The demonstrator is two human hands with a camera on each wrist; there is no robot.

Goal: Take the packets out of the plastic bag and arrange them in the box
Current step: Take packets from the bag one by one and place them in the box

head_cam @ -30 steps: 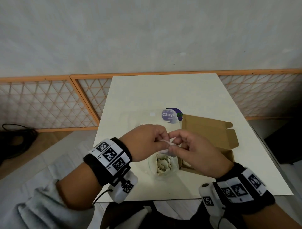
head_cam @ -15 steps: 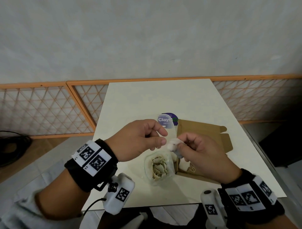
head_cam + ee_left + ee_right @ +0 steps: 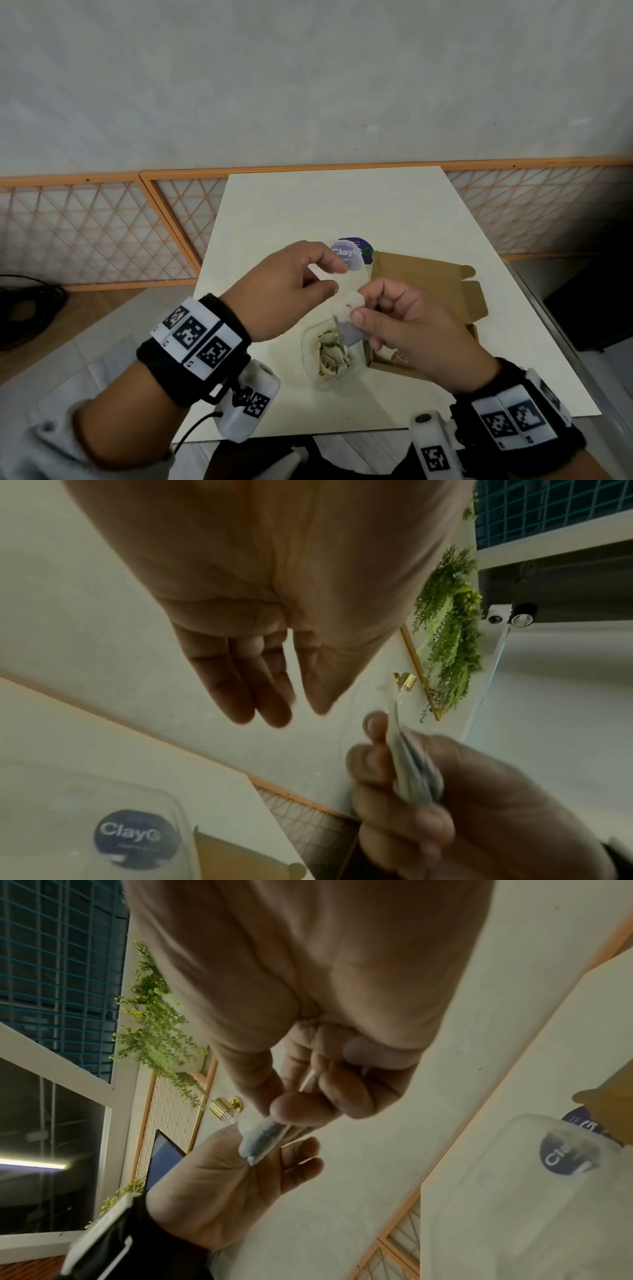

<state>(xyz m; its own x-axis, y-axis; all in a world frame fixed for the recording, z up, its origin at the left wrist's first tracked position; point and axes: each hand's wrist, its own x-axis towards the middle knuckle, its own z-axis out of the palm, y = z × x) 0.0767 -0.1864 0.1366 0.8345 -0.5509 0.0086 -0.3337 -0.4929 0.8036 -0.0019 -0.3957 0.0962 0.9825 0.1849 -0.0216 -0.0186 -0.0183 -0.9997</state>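
Note:
A small white-and-grey packet (image 3: 347, 308) is pinched between the thumb and fingers of my right hand (image 3: 359, 308), held in the air above the table. The right wrist view shows the packet (image 3: 260, 1137) sticking out past the fingertips of that hand (image 3: 294, 1112). My left hand (image 3: 337, 281) hovers just left of it with fingers relaxed and nothing in it. The clear plastic bag (image 3: 307, 353) stands open below both hands, with several tan packets inside. The brown cardboard box (image 3: 421, 284) lies open to the right, its inside mostly hidden by my right hand.
A clear plastic lid with a dark round "Clay" sticker (image 3: 346, 255) lies behind the hands, next to the box flap. The white table (image 3: 308, 212) ends near my body and at the right. An orange lattice rail (image 3: 102, 233) runs behind the table.
Both hands were pinching the packet together. My left hand has let go and drawn a little to the left, while the right keeps the packet.

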